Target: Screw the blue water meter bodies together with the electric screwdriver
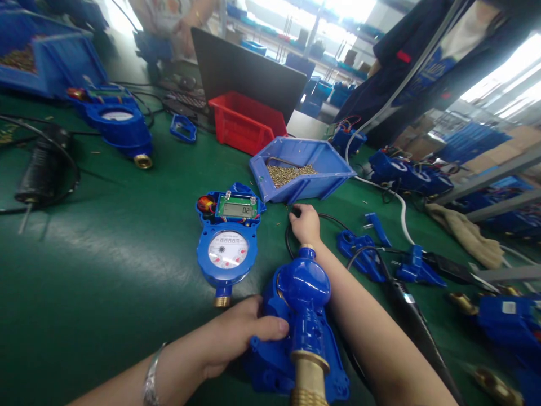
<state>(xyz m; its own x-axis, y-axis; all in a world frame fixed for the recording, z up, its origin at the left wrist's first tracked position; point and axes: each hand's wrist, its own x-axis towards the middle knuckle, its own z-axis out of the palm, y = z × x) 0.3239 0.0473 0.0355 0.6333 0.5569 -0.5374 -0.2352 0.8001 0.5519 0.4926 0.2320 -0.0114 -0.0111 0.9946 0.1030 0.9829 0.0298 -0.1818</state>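
Note:
My left hand is closed on the edge of a blue water meter, its thumb pressed on the casing. That meter is turned with its rounded blue metal body up, and its threaded brass end points toward me. Beyond it my right hand rests low at the table, fingers curled by the front of a blue bin of small brass-coloured screws. Whatever those fingers hold is hidden. A second water meter lies face up to the left, its dial showing and its display uncovered.
Left lie a black electric screwdriver, another meter and a blue frame. A red bin stands before a laptop. Blue brackets, a black tool and cables lie right. Other people are across the table.

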